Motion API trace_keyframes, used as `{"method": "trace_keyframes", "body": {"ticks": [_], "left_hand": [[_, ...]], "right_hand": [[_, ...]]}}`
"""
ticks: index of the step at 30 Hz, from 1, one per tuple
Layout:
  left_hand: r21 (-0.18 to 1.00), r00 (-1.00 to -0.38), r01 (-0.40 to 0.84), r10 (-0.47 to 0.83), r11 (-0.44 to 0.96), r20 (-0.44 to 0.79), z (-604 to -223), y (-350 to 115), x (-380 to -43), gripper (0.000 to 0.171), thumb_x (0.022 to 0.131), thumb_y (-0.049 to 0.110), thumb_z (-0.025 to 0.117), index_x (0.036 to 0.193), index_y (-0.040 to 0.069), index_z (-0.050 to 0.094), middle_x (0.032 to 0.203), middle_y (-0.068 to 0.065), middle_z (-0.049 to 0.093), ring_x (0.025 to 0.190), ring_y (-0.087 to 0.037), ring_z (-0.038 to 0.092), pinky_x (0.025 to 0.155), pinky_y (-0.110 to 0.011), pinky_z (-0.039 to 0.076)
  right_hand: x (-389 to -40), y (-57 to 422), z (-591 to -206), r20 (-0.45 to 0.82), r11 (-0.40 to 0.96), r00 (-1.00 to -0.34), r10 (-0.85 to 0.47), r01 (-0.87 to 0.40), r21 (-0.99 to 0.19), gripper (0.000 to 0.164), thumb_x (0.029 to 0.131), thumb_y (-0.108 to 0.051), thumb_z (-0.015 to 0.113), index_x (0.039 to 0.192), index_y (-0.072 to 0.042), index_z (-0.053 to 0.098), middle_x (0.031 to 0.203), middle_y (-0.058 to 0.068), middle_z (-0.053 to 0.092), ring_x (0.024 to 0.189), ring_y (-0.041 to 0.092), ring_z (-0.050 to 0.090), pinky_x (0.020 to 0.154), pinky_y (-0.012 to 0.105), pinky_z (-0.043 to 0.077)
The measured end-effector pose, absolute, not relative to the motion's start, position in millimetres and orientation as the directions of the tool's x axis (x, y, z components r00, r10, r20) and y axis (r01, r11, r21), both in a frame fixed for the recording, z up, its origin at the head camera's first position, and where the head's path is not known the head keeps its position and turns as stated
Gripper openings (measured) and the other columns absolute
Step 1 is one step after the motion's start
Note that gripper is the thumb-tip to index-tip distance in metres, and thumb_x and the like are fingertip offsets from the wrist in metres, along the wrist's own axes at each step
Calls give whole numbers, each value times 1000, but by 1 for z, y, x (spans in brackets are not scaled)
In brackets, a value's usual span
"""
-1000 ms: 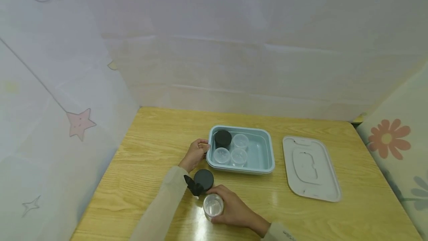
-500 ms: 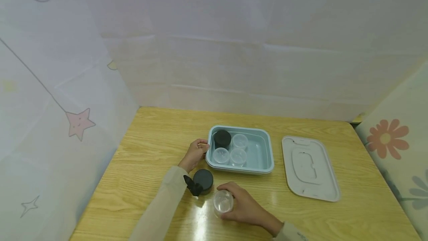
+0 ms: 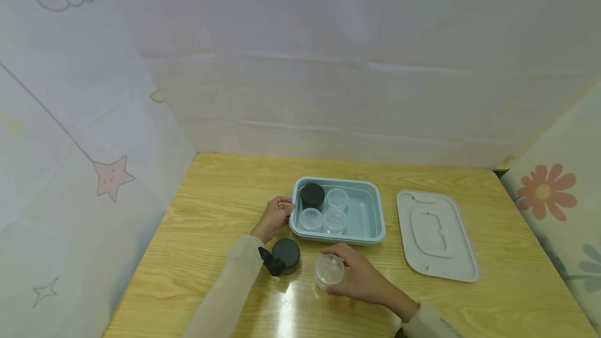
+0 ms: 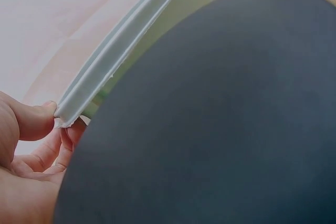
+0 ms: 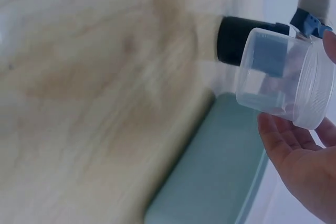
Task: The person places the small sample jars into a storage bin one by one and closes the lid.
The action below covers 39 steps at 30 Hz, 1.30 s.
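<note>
My left hand pinches the left rim of a light blue plastic tray; in the left wrist view the thumb lies on the rim and fingers curl under it. Inside the tray's left part stand a black-topped round container and three clear round containers. My right hand grips a clear plastic jar with a screw lid above the table, in front of the tray. In the right wrist view this jar looks see-through, with fingers and thumb around its lid end.
A black round jar stands beside my left wrist, which bears a black mount. A large dark disc blocks much of the left wrist view. A whitish flat lid lies right of the tray on the wooden table.
My right hand has carried the clear jar to the right and a little away from me, off from beside the black jar. The left hand stays on the tray rim.
</note>
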State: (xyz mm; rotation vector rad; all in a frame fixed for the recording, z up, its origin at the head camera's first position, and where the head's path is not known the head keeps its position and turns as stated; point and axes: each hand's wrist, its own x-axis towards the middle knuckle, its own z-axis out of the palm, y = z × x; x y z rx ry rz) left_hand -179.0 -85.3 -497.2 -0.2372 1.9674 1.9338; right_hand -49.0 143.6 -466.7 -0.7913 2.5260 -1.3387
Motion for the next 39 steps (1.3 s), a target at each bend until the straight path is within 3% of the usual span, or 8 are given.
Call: {"method": "trace_keyframes", "body": {"ticks": [11, 19, 29, 39], "left_hand": [[925, -914, -378, 147, 37, -379, -497, -86, -180, 26, 97, 6, 51, 122, -2, 49, 98, -9, 58, 78, -15, 59, 66, -25, 50], [927, -916, -372, 143, 41, -374, -496, -85, -179, 26, 98, 6, 50, 122, -2, 49, 97, -8, 57, 78, -14, 58, 66, -25, 50], [927, -916, -372, 146, 43, -374, -499, -86, -180, 27, 98, 7, 49, 124, -3, 48, 101, -10, 57, 78, -14, 58, 66, -25, 50], [932, -920, -361, 149, 36, -362, -501, -87, -180, 26, 98, 6, 49, 122, -4, 48, 97, -9, 58, 76, -14, 58, 66, -25, 49]], "right_hand": [[-55, 157, -450, 90, 469, -847, -523, -375, -800, 62, 74, -24, 82, 127, -12, 53, 118, 2, 57, 104, 12, 55, 85, 31, 53], [-64, 166, -443, 186, 466, -837, -515, -455, -759, 62, 73, -18, 83, 126, -5, 54, 117, 7, 58, 101, 15, 58, 81, 30, 54], [-76, 179, -437, 163, 520, -874, -457, -411, -749, 62, 77, -26, 80, 128, -7, 53, 120, 10, 58, 101, 24, 59, 79, 34, 54], [-87, 192, -438, 124, 564, -913, -388, -342, -751, 63, 77, -27, 80, 130, -7, 52, 124, 12, 57, 112, 32, 55, 83, 43, 52]]}}
